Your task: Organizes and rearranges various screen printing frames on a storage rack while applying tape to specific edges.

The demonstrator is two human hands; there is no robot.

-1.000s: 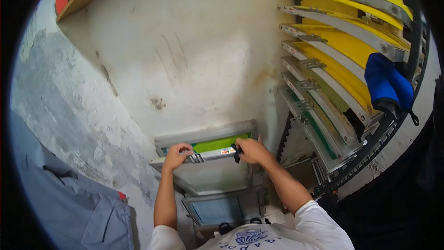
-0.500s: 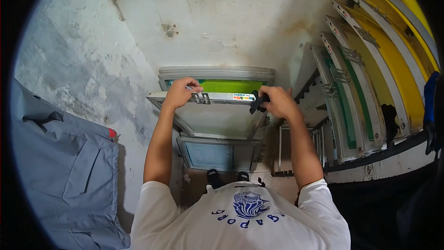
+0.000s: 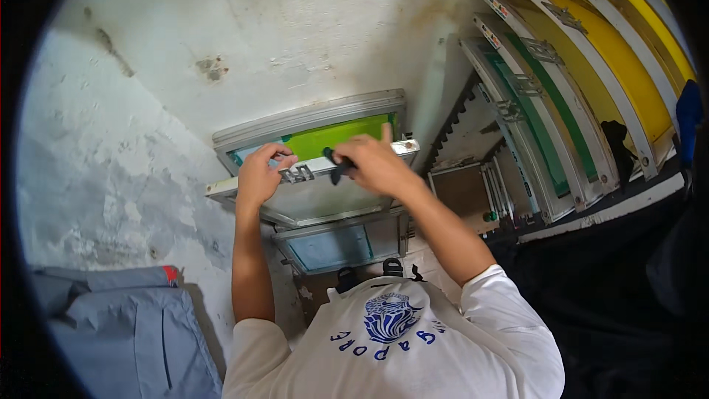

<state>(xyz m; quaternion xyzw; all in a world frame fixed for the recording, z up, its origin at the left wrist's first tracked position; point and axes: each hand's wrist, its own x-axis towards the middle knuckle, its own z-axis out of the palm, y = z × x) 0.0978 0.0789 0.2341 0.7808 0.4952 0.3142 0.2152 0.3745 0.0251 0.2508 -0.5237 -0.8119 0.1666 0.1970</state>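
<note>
A metal-framed mesh screen [image 3: 332, 203] stands tilted in front of me, its pale top bar nearest my hands. My left hand [image 3: 260, 172] is at this bar, left of a small metal bracket [image 3: 298, 173]; its fingers are curled together, and what lies between them cannot be made out. Closed in my right hand [image 3: 373, 165] is a small black object [image 3: 338, 166] of a kind I cannot tell, close to the bar right of the bracket. Behind, a screen with lime-green mesh [image 3: 340, 131] leans on the wall.
Another framed screen with blue mesh [image 3: 332, 247] stands low near my feet. Several screens with yellow and green mesh [image 3: 613, 66] stand in a rack at the right. A grey garment [image 3: 125, 332] hangs at the left, against a stained wall [image 3: 125, 162].
My right hand has moved left along the top bar with the black object, closer to the bracket and my left hand. The view has turned, so the screens appear tilted and farther left.
</note>
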